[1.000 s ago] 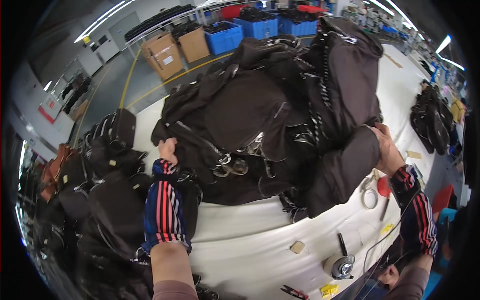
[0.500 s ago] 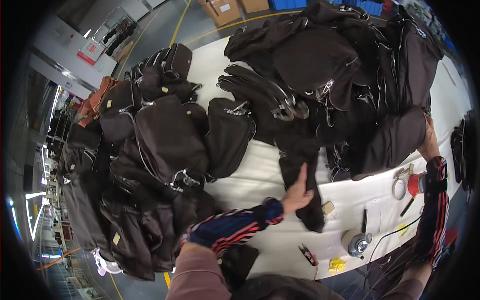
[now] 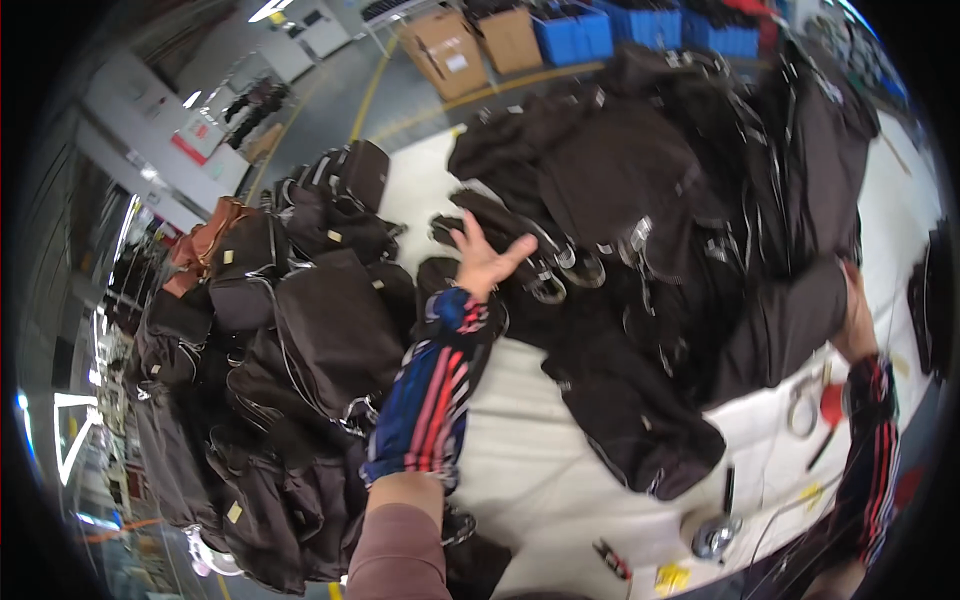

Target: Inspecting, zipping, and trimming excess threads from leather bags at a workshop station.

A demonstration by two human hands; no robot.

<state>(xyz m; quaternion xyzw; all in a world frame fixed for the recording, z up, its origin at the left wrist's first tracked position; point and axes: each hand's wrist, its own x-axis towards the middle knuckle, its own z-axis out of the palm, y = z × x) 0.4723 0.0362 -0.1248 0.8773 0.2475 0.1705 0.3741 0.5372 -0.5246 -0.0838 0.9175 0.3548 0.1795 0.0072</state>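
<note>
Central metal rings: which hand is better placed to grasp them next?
Probably the left hand: it's open, close to the metal rings; the right hand is farther off, at a dark bag.

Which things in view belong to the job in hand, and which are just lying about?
In the job:
Dark bag touched by the right hand, fingers partly hidden
Central bag pile, the open left hand at its left edge
Left bag pile, likely

Apparently lying about:
Red-handled tool
Yellow scrap
Black rod
Cardboard boxes
Blue crates
</note>
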